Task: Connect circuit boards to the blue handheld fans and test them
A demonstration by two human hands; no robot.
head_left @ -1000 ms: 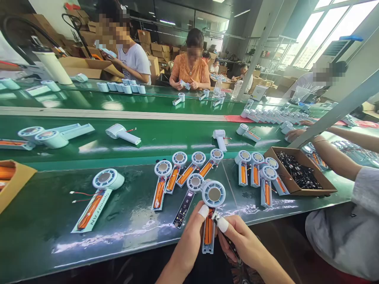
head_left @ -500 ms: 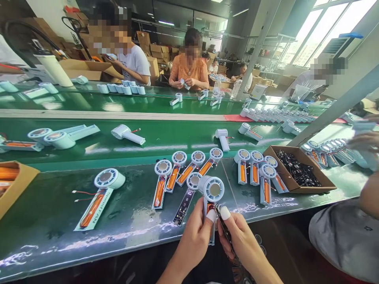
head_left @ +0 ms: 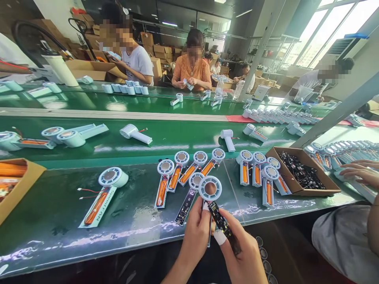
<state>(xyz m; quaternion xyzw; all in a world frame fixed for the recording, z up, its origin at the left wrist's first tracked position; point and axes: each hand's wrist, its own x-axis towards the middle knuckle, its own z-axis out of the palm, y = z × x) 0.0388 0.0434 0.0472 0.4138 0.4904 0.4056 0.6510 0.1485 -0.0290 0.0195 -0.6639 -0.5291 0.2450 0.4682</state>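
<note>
My left hand (head_left: 197,227) is closed around the handle of a light-blue handheld fan (head_left: 210,188), whose round head faces up at me. In my right hand (head_left: 239,240) is a black circuit board (head_left: 219,219), pinched by thumb and fingers and laid slantwise over the fan's handle. White covers show on both thumbs. Just behind the held fan lies another fan with a circuit board (head_left: 185,207) in its handle. Several fans with orange batteries (head_left: 161,191) rest beyond it. At the left lies a fan with loose red wires (head_left: 112,177).
A cardboard box of circuit boards (head_left: 331,188) stands at the right, and a box of orange batteries (head_left: 32,179) at the left. Fan parts lie on the green conveyor (head_left: 177,134). A co-worker's hand (head_left: 359,171) is at the far right; other people sit across the line.
The circuit board has turned from edge-on to show its component face across the handle, and my right thumb has moved lower. The fan head has tilted. The co-worker's hand at right moved lower.
</note>
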